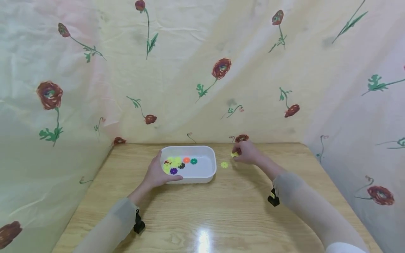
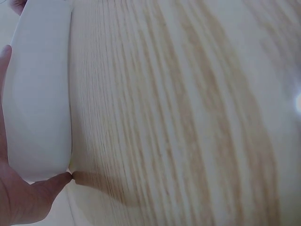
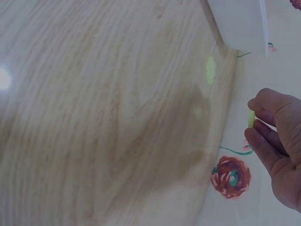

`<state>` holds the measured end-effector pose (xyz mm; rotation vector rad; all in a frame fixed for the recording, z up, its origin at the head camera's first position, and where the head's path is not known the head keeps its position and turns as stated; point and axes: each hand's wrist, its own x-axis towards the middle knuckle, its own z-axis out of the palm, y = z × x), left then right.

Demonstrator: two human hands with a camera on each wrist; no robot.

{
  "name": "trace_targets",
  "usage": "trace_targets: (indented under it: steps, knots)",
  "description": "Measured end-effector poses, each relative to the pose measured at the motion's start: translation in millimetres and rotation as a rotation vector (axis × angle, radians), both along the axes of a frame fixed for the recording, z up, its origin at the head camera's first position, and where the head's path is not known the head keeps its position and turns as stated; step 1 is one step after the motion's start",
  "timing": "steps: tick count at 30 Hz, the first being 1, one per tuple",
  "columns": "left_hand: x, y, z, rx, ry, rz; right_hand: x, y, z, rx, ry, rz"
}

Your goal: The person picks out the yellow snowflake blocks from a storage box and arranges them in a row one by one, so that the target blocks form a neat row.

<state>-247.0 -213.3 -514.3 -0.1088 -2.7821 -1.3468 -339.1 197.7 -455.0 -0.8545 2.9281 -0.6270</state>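
Observation:
My left hand (image 1: pixel 155 173) grips the left end of a shallow white plastic container (image 1: pixel 199 180), with its thumb along the front wall. Inside lie several small flower-shaped discs: a heap of yellow discs (image 1: pixel 174 161) at the left, plus an orange disc (image 1: pixel 186 160), a green disc (image 1: pixel 194 161), a purple disc (image 1: pixel 173 171) and a dark one. To the right of the container, my right hand (image 1: pixel 248 153) pinches a yellow flower-shaped disc (image 3: pixel 251 119) between thumb and fingers, above the table. Another yellow disc (image 1: pixel 224 164) lies flat on the wood between that hand and the container.
The wooden table (image 1: pixel 190 211) ends at a floral cloth backdrop (image 1: pixel 177 80) behind, with more cloth at both sides. A bright light reflection shows near the table's front. Each wrist wears a grey band with a black camera.

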Motion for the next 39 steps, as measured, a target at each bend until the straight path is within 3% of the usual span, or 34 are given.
trace_targets:
  steps: [13, 25, 39]
  knots:
    - [-1.7, 2.7, 0.2, -0.027, -0.01, 0.02, -0.6, 10.4, -22.9, -0.002, 0.002, -0.019]
    - [-4.4, 3.4, -3.7, -0.005, 0.001, 0.023, -2.8, 7.2, -41.3, -0.036, -0.027, 0.033]
    - [-6.6, 4.6, -5.5, -0.022, -0.019, 0.042, -3.4, 6.1, -46.6, -0.013, -0.031, 0.029]
